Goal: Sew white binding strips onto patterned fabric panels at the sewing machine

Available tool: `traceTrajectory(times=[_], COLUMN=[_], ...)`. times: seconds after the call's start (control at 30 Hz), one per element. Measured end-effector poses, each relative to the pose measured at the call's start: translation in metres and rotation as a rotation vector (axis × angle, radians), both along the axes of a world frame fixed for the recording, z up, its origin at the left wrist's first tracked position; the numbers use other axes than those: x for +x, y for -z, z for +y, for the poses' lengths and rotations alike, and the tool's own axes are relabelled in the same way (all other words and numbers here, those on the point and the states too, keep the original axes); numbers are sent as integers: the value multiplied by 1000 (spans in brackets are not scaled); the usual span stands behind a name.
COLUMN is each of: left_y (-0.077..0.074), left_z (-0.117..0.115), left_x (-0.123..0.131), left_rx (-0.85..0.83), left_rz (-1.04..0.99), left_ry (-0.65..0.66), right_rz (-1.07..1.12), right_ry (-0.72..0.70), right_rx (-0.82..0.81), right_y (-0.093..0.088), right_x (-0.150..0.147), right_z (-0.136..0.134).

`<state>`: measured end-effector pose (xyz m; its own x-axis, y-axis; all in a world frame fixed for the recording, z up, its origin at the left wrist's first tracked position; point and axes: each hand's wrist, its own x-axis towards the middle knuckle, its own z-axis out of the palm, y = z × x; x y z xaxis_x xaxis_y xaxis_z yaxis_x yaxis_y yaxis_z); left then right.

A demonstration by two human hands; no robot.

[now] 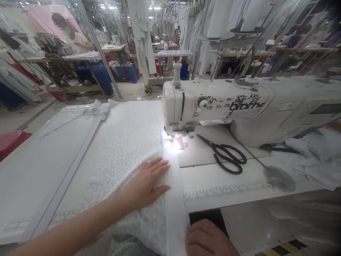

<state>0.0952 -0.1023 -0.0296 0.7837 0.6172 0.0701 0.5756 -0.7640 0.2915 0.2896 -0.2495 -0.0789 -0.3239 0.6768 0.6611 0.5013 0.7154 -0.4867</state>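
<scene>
the left hand [146, 184] lies flat, fingers spread and straight, palm down on a white leopard-patterned fabric [125, 142] that covers the sewing table [207, 177] to the left of the needle. its fingertips reach a plain white strip [174, 188] running along the fabric's right edge and up under the presser foot [174, 137], where the lamp glares bright. the right hand [206, 240] sits low at the frame's bottom, fingers curled inward, just beside the strip's near end; whether it pinches the strip cannot be told.

the sewing machine [226, 106] is off-white and bears the black logo "brothe…", its last letter unclear, with black marker scrawl above it and small handwritten figures that are too blurred to read. a yellow warning triangle sticker [195, 114] sits near the needle bar. black scissors [229, 156] lie shut on the table right of the needle. a printed measuring scale [223, 190] runs along the table's front edge. a co-worker [80, 39] stands at a far bench.
</scene>
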Motion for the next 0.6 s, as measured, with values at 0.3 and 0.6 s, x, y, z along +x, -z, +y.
traceTrajectory(times=[0.3,0.6], left_y=[3,8], left_z=[16,28], left_x=[7,-1], left_rx=[16,-89], left_rz=[-77,-201], left_ry=[43,43], right_rz=[-160,-122], right_ry=[-39,-108], right_rx=[-75,-216], right_y=[-26,-38], right_x=[11,17], right_z=[39,78])
